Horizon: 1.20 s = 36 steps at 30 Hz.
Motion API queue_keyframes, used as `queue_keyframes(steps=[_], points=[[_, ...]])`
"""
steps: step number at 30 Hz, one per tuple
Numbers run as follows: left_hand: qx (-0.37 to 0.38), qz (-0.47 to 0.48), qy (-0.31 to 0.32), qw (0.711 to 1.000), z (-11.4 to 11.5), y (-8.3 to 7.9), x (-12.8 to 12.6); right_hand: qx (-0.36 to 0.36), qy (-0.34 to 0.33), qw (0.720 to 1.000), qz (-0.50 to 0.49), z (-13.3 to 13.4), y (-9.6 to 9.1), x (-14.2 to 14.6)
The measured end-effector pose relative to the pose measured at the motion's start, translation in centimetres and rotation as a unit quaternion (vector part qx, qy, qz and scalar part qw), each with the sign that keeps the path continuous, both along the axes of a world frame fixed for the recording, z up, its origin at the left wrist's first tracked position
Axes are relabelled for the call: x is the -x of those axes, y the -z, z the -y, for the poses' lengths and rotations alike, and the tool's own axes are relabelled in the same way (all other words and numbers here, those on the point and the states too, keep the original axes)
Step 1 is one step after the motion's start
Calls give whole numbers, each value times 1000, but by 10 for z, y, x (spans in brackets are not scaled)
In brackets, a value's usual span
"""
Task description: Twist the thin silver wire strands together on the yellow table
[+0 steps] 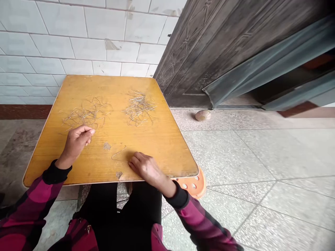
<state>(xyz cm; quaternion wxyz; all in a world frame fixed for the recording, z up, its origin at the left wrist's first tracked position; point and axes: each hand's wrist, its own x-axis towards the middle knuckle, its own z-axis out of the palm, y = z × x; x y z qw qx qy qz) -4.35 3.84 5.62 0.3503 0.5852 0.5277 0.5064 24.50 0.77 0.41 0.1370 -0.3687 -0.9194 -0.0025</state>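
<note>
My left hand (80,139) is closed in a pinch at the near edge of a loose tangle of thin wires (89,113). A thin curved wire (96,126) shows at its fingertips. My right hand (145,166) rests low over the front of the wooden table (167,146), its fingers pinched on the end of a bent wire (116,159). That wire's free part bends back in a hook shape towards the left. Farther back on the right lies a denser pile of wire pieces (140,108), with neither hand touching it.
White wall tiles (104,26) stand behind the table, and a dark carved door (191,52) with a grey-green curtain (240,73) is at the right. A roundish stone-like object (202,115) lies on the floor. An orange stool (195,184) partly shows under the table's right corner.
</note>
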Motion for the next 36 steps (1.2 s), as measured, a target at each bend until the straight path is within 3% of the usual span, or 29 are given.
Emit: queue_keyframes(steps=[4,8,12,15,18,19,20,22,24,26,29,31,34,36], points=[[64,83,15,994,-2,10,-9,-6,7,996,89,-44,-6,-15],[120,147,35,981,0,10,-15,1,42,990,135,-103,-20,-28],[155,199,60,966,-1,9,-13,30,140,978,155,-142,-28,-33],[148,211,65,964,0,13,-11,24,198,978,53,-142,-29,-31],[70,143,66,985,5,16,-13,103,165,966,-173,-119,-28,-16],[23,96,68,993,8,16,-16,178,130,941,-256,-108,-28,-7],[-32,40,73,996,11,17,-20,268,101,897,-335,-97,-29,3],[-135,-81,96,983,17,18,-28,438,66,784,-436,-77,-30,26],[-206,-192,130,951,22,21,-36,519,61,681,-513,-65,-30,47],[-243,-274,164,916,27,25,-43,549,63,623,-553,-61,-30,61],[-268,-342,193,880,32,29,-50,546,65,598,-583,-63,-30,69],[-269,-344,213,874,34,29,-51,548,58,591,-589,-64,-31,68],[-259,-273,211,902,34,23,-46,595,33,583,-552,-60,-34,64],[-240,-205,123,941,30,19,-39,625,23,583,-518,-56,-35,61]])
